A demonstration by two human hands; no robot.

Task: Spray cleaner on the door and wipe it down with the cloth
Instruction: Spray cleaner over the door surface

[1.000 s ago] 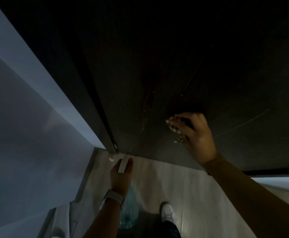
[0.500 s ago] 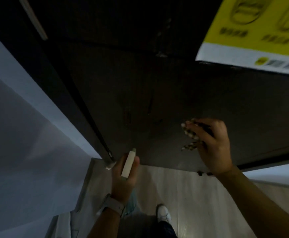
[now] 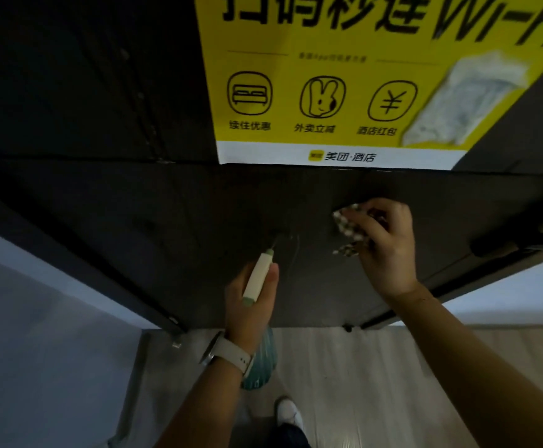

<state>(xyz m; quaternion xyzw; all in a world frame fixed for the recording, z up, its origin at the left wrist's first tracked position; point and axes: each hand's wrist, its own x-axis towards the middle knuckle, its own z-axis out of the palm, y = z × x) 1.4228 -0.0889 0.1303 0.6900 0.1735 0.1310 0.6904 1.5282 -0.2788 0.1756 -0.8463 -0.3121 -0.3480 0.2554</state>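
Dim corridor, pale plank floor (image 3: 376, 383) below, grey-white wall (image 3: 37, 334) on the left. Dark door (image 3: 199, 221) fills the upper and middle view, seen from close above; its lower edge meets the floor near the middle of the frame. Yellow poster (image 3: 344, 92) with black characters, three line icons and a white bottom strip is stuck on the door's upper right part. Dark lever handle (image 3: 519, 234) projects from the door at the right edge.

Left hand (image 3: 250, 305), with a pale-strapped watch (image 3: 228, 352) on the wrist, grips the spray bottle (image 3: 259, 279): fingers curled round the neck, cream-and-green spray head aimed at the door, nozzle very near the panel. Teal bottle body hangs below the wrist. Faint wet streaks (image 3: 291, 247) show on the door just beyond the nozzle.

Right hand (image 3: 383, 247) holds the cloth (image 3: 349, 229), a patterned light-and-dark fabric bunched under curled fingers, against or just at the door surface to the right of the nozzle and below the poster; contact cannot be confirmed. Both hands are apart.

One white shoe (image 3: 288, 412) visible on the floor at the near edge.
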